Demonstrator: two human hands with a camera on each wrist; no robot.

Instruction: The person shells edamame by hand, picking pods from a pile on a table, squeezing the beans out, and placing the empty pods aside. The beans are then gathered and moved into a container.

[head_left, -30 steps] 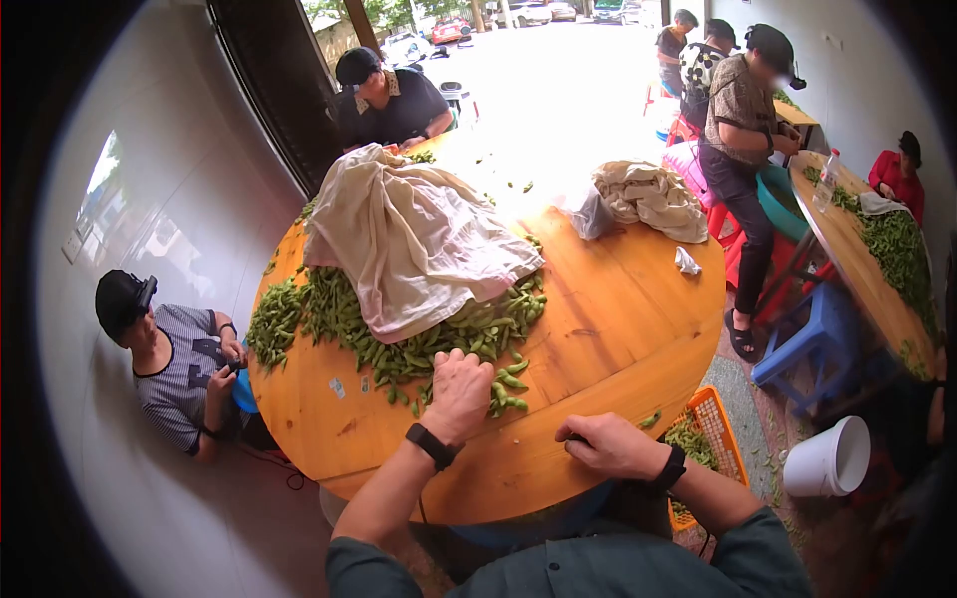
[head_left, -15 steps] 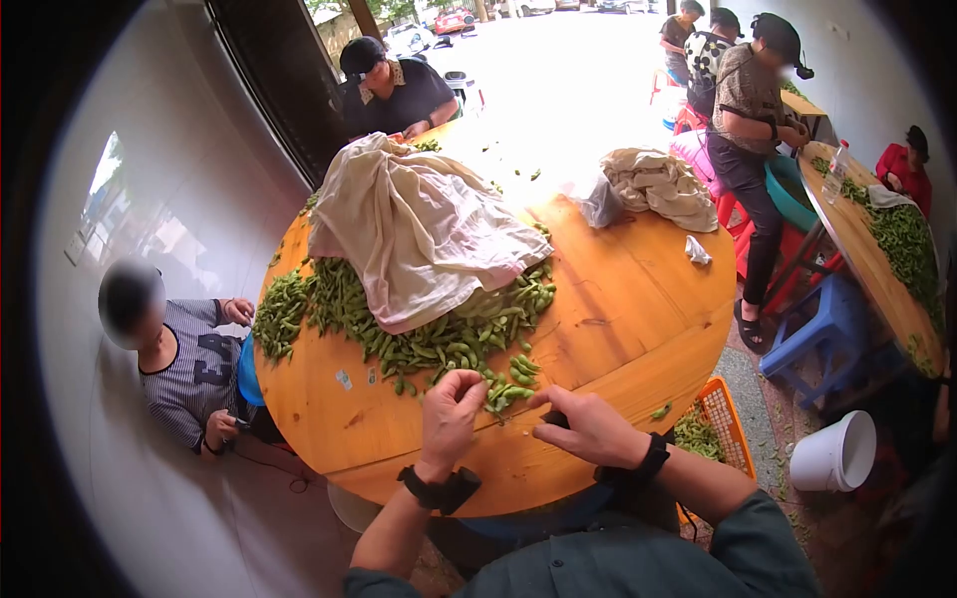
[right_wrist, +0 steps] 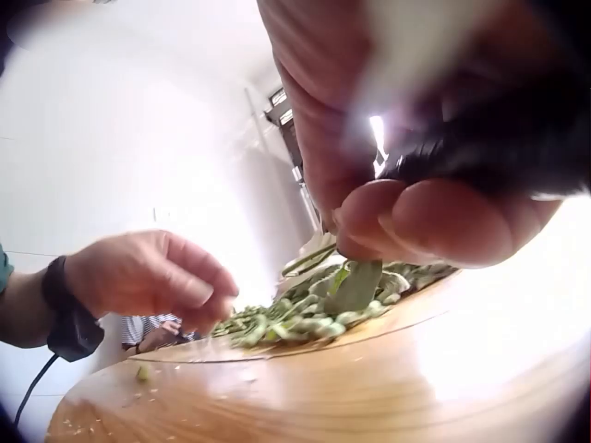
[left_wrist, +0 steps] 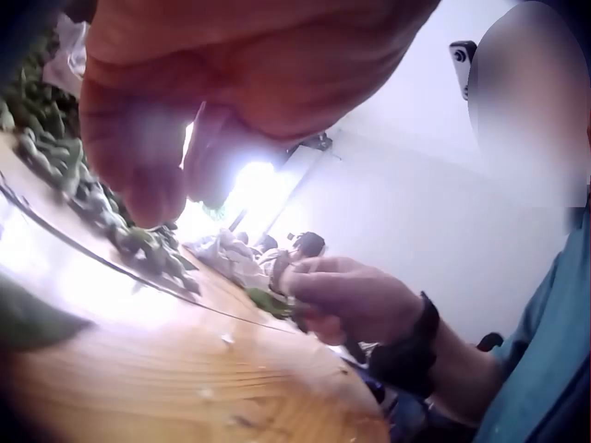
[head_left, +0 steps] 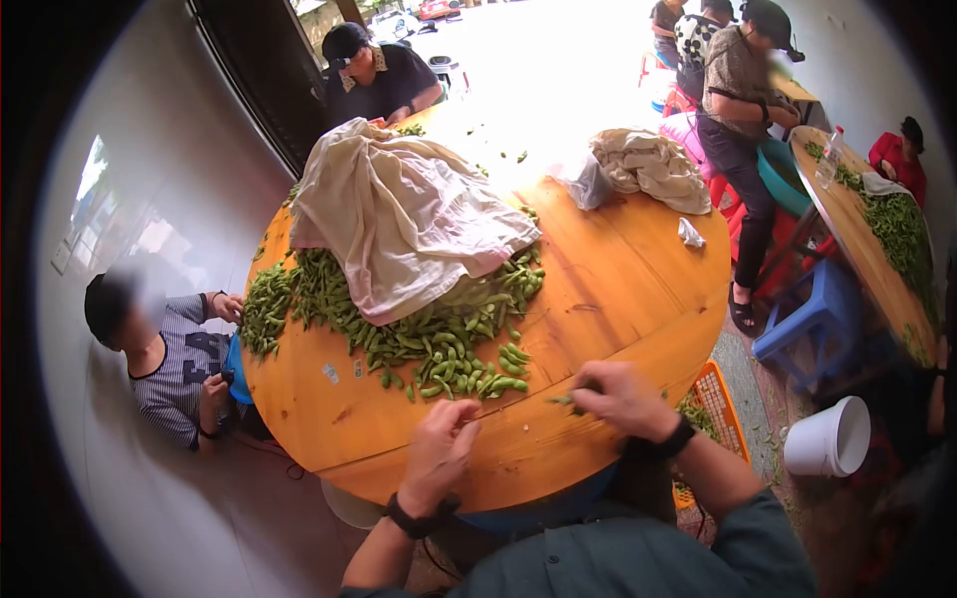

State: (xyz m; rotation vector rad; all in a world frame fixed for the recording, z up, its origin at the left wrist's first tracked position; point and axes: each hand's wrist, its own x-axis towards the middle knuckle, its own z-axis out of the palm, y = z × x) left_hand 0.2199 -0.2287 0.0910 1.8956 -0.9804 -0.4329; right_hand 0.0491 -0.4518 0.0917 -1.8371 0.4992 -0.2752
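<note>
Green soybean pods (head_left: pixel 439 349) lie heaped on a round wooden table (head_left: pixel 608 289), partly under a cream cloth (head_left: pixel 399 219). My left hand (head_left: pixel 439 453) is raised over the near table edge, fingers loosely bent; the left wrist view shows a gap between thumb and fingers. To its right, my right hand (head_left: pixel 626 401) pinches a soybean pod (right_wrist: pixel 355 288) at its fingertips. A black object (right_wrist: pixel 489 148) also lies in the curled right fingers, its kind mostly hidden by them. Several loose pods sit at the pile's near edge, between the hands.
An orange crate (head_left: pixel 720 404) of pods stands low at the table's right, with a white bucket (head_left: pixel 825 439) and blue stool (head_left: pixel 812 314) beyond. A plastic bag (head_left: pixel 586 184) and bundled cloth (head_left: pixel 648 169) lie farther back. Other people work around the tables.
My left hand has drawn back from the pile toward me. The right hand came in toward the left, then moved away rightward, now with a pod showing at its fingertips.
</note>
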